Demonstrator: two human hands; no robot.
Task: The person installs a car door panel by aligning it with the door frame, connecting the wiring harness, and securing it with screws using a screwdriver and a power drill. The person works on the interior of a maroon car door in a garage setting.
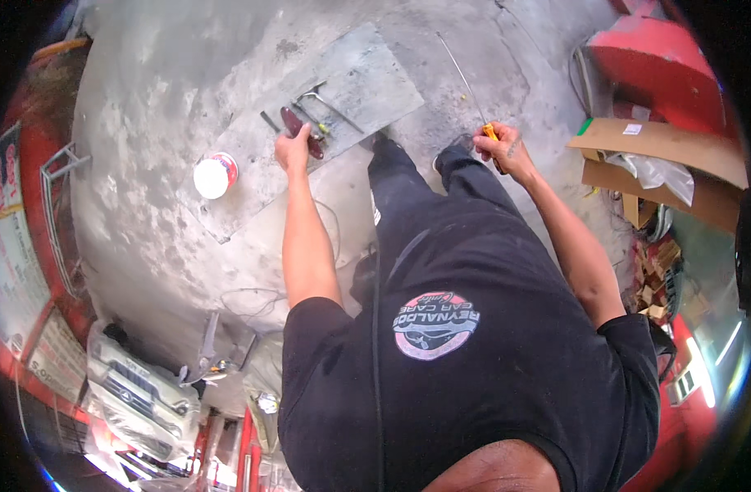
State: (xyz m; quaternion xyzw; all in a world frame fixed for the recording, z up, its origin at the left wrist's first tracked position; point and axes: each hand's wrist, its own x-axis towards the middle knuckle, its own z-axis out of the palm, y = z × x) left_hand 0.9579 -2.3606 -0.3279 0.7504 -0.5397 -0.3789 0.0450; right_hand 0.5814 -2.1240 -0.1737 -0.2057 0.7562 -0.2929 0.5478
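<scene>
My right hand (500,148) is closed round the yellow handle of a long thin screwdriver (461,74); its shaft slants up and away to the left. To the left, my left hand (293,151) has its fingers on a dark red, elongated object (302,131) whose exact kind I cannot make out. Beside it, on a flat grey sheet (384,78) on the floor, lie a T-shaped metal tool (336,110), a small tool with a yellow-green part (322,129) and a short dark bar (270,121).
A white tub (215,176) with red marking stands left of my left hand. At the right is an open cardboard box (671,152) with clear plastic, below a red panel (658,70). A metal frame (60,217) and a wrapped car bumper (138,394) are at the left.
</scene>
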